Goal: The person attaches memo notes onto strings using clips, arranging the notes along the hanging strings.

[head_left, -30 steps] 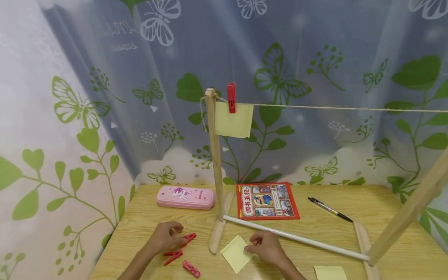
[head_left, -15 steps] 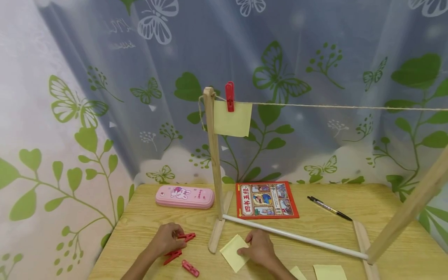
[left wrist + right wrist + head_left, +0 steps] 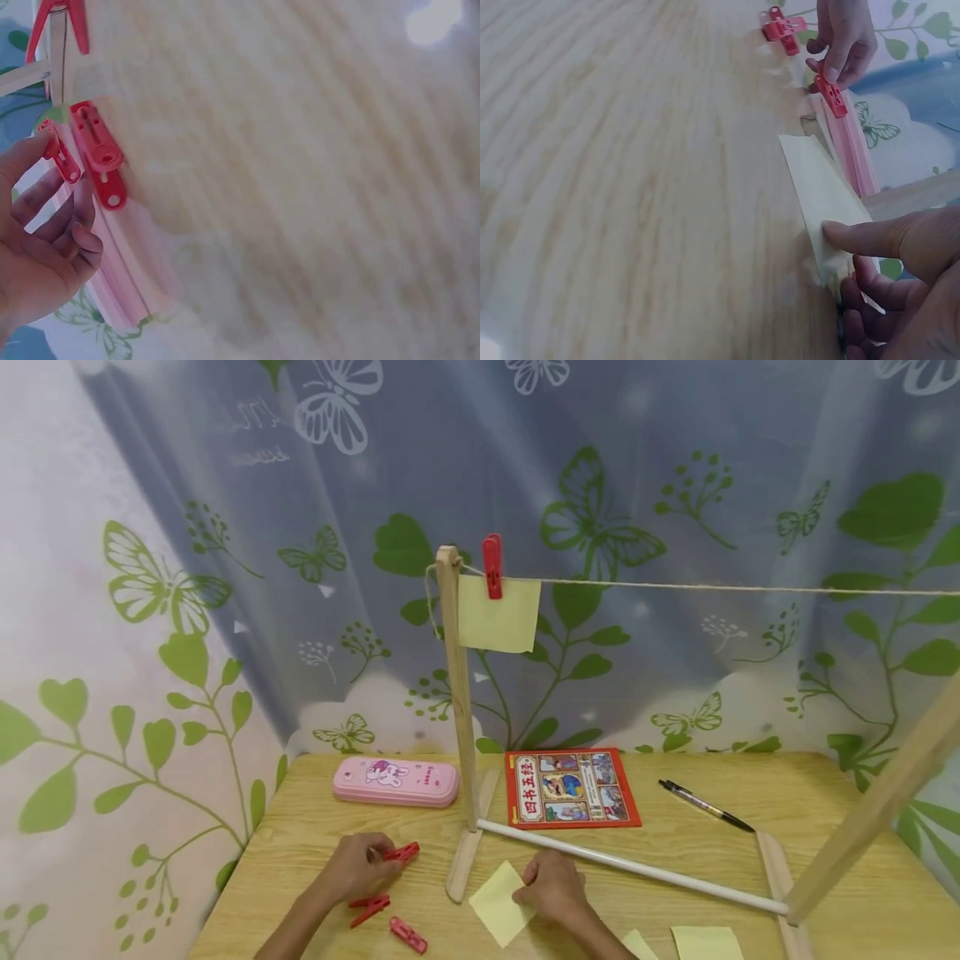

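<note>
My hands are apart above the counter (image 3: 637, 906). With my left hand (image 3: 358, 865) I pinch a red clothespin (image 3: 402, 853); it juts past my fingertips, and two more clips (image 3: 408, 935) lie nearer me. My right hand (image 3: 553, 887) pinches the edge of a yellow note (image 3: 498, 905), thumb on top, so the note sits between both hands, just right of a wooden foot (image 3: 461, 868).

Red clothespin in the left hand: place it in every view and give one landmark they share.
Head: the red clothespin is low, left of centre, in the left hand.
Left wrist: red clothespin near the left edge, slightly above mid-height.
Right wrist: red clothespin at upper right.
Shared landmark: the pink case, visible in all three.
</note>
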`<state>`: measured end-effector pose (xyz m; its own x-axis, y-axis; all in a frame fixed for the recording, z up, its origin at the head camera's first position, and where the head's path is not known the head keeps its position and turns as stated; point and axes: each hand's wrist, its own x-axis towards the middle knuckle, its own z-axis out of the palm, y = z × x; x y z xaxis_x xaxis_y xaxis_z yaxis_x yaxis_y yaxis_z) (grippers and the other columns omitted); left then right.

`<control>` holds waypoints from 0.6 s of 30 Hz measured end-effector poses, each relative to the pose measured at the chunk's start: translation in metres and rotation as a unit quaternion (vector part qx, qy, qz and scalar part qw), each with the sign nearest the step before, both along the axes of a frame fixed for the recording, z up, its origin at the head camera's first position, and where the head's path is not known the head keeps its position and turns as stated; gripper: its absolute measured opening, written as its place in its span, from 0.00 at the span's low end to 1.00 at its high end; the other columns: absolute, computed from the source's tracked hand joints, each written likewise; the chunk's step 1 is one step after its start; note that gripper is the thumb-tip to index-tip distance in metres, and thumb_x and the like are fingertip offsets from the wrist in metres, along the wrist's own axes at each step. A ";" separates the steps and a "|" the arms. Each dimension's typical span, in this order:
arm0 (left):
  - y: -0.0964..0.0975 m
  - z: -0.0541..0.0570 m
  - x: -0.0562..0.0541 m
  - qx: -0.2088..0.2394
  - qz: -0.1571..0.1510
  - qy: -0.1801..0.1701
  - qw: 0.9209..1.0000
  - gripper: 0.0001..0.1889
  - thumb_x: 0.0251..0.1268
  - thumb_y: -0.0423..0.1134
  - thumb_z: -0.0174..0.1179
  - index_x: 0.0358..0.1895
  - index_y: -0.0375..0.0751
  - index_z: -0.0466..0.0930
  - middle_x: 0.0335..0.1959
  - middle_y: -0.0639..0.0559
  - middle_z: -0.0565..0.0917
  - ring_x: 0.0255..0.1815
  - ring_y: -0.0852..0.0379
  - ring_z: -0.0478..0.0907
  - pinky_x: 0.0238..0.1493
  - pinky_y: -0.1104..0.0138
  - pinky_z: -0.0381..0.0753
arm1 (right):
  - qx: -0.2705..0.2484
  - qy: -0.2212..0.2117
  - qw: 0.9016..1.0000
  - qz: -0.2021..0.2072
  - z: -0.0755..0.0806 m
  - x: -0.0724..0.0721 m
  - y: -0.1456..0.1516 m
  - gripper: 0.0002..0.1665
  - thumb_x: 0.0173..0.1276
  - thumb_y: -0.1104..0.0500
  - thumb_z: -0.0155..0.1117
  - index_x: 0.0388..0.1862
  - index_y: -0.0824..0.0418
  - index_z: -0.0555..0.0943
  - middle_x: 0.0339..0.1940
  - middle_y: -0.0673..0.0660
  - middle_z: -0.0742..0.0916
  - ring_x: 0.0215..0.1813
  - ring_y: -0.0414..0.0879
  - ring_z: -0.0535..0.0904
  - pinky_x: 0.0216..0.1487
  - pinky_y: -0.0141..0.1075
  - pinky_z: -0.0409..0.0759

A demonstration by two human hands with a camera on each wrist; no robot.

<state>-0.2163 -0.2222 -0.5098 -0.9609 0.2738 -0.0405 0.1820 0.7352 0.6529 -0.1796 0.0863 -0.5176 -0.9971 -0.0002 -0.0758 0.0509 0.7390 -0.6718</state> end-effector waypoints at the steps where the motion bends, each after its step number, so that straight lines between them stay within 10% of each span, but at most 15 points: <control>1: 0.000 0.001 -0.001 -0.002 -0.003 0.001 1.000 0.10 0.54 0.41 0.69 0.36 0.39 0.83 0.30 0.51 0.83 0.30 0.60 0.76 0.30 0.70 0.75 | -0.009 -0.003 1.000 0.007 0.001 0.000 0.002 0.16 0.41 0.59 0.79 0.19 0.56 0.77 0.20 0.47 0.79 0.28 0.42 0.72 0.35 0.44 0.67; 11: 0.000 0.018 -0.008 0.012 -0.012 0.021 1.000 0.11 0.62 0.43 0.62 0.40 0.40 0.83 0.31 0.52 0.83 0.24 0.63 0.71 0.25 0.72 0.72 | -0.210 -0.032 0.974 0.082 0.011 -0.001 0.019 0.12 0.50 0.66 0.73 0.27 0.67 0.78 0.19 0.50 0.77 0.23 0.39 0.70 0.22 0.28 0.68; 18: 0.006 0.041 -0.010 0.011 -0.012 0.058 0.998 0.13 0.62 0.45 0.63 0.43 0.40 0.83 0.35 0.51 0.84 0.28 0.64 0.72 0.28 0.73 0.73 | -0.246 -0.036 0.961 0.122 0.022 0.001 0.038 0.14 0.56 0.62 0.70 0.38 0.71 0.80 0.29 0.55 0.83 0.30 0.39 0.75 0.31 0.29 0.74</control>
<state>-0.2261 -0.2158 -0.4690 -0.9523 0.2957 0.0759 0.2736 0.7161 0.6421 -0.1786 0.1241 -0.4960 -0.9551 -0.2863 -0.0764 -0.0231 0.3292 -0.9440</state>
